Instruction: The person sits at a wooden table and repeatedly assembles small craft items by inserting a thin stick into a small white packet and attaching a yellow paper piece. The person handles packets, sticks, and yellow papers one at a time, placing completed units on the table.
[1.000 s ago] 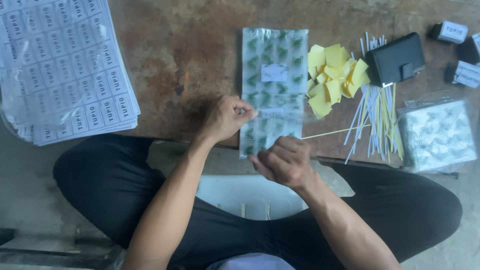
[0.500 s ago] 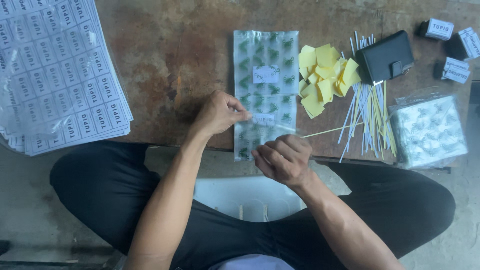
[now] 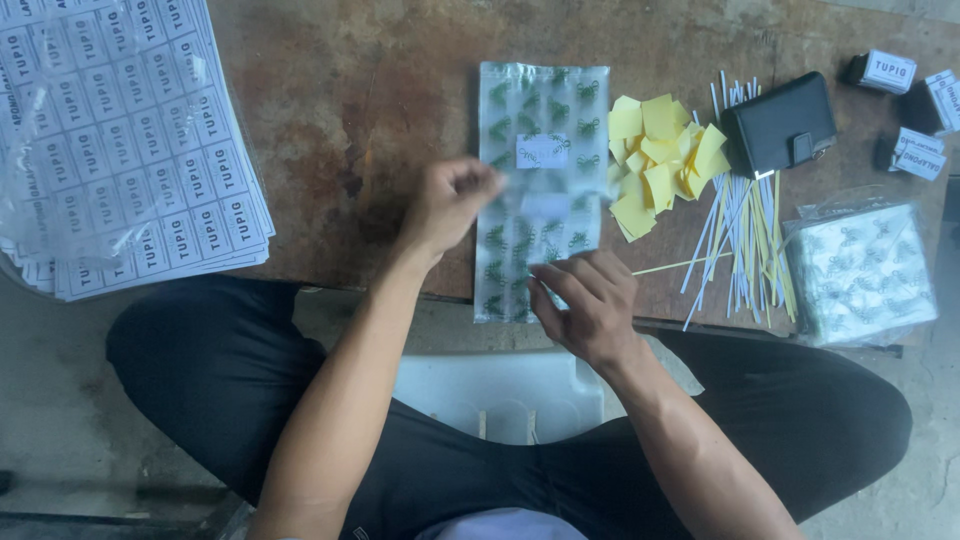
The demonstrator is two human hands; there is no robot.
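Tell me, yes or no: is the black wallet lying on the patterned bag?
No, the wallet lies on the table right of the yellow papers, apart from the bag.

Soft, even daylight fills the scene, moderately bright, with only faint shadows under the hands. The left hand (image 3: 452,205) is smeared by motion blur, its fingers indistinct. Pale glare lies on the clear plastic bag (image 3: 540,180) and on the label sheets (image 3: 120,150). The counter (image 3: 370,90) looks sharp; the edges bend slightly.
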